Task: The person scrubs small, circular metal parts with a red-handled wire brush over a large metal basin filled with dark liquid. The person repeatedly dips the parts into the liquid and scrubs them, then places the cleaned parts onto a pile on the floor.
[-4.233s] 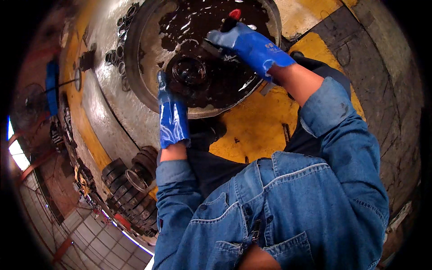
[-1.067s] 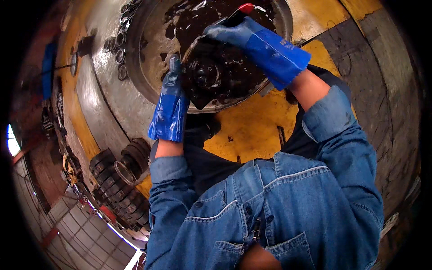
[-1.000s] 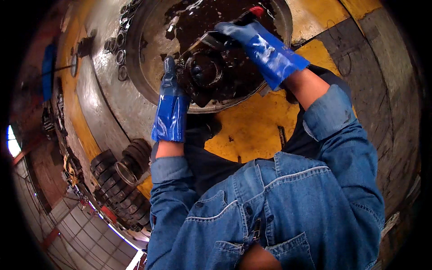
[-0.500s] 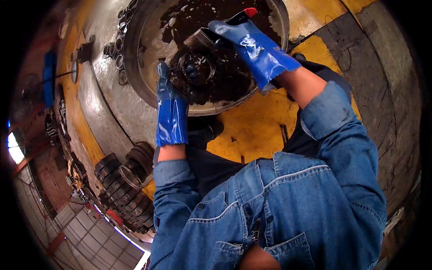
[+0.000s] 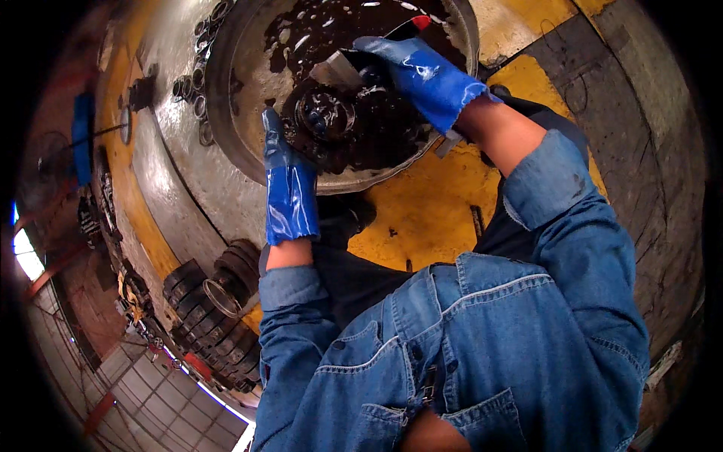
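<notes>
Both my hands wear wet blue rubber gloves. My right hand (image 5: 422, 75) is closed on a flat brush with pale bristles (image 5: 335, 71). A red end of what looks like its dark handle shows beyond the fingers. Below the brush lies a dark, wet round metal part (image 5: 325, 113) with a hollow centre, in a wide round metal basin (image 5: 218, 98) of dark liquid. At the part's left side my left hand (image 5: 288, 169) grips it, one finger pointing away from me; its other fingers are mostly hidden.
Several metal rings (image 5: 199, 79) lie left of the basin on a grey metal surface. Stacked dark round parts (image 5: 215, 309) stand at lower left. The basin sits over a yellow floor plate (image 5: 414, 218), between my legs. A dark worn floor (image 5: 602, 128) extends right.
My right hand and the brush have shifted slightly downward, and the bristles show more clearly. My left hand has barely moved. The highlights on the liquid differ.
</notes>
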A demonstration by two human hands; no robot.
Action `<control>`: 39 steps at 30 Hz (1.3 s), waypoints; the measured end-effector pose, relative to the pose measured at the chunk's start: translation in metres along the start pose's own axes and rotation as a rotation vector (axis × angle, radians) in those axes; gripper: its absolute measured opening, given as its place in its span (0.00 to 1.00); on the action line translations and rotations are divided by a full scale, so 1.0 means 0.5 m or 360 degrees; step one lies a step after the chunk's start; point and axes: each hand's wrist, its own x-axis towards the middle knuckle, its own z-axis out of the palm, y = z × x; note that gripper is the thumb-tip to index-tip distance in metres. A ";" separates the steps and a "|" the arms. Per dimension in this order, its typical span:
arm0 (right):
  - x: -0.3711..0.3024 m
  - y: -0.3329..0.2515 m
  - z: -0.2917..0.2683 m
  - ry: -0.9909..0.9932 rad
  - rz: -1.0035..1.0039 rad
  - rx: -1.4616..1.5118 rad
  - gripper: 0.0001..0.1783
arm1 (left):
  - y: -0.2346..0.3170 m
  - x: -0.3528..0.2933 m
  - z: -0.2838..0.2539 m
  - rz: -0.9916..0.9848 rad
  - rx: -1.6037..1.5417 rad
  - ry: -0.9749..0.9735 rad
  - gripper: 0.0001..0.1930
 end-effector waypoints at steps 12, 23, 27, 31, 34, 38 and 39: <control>0.013 0.000 0.029 -0.0172 -0.0210 -0.0667 0.23 | -0.030 0.038 -0.061 0.0076 0.0146 -0.0205 0.36; 0.098 0.037 0.017 0.0300 0.0191 -0.0660 0.28 | -0.035 0.053 -0.039 -0.0011 0.0263 0.0080 0.35; 0.066 0.050 0.072 -0.0264 -0.0006 -0.0627 0.22 | -0.027 0.020 -0.058 0.0044 0.0560 0.0057 0.36; 0.035 0.040 0.076 -0.0762 0.0019 -0.0782 0.17 | -0.023 -0.004 -0.037 -0.0025 0.0294 -0.0049 0.35; 0.007 0.024 0.059 -0.1019 -0.0378 -0.1276 0.12 | -0.013 -0.039 0.007 0.0208 0.0933 0.0050 0.33; -0.009 0.021 0.037 -0.1093 -0.0634 -0.1617 0.09 | -0.012 -0.007 -0.021 0.0149 0.0625 0.0033 0.32; -0.007 0.013 0.027 -0.1098 -0.0433 -0.1701 0.09 | -0.014 0.000 -0.026 0.0133 0.0566 0.0028 0.32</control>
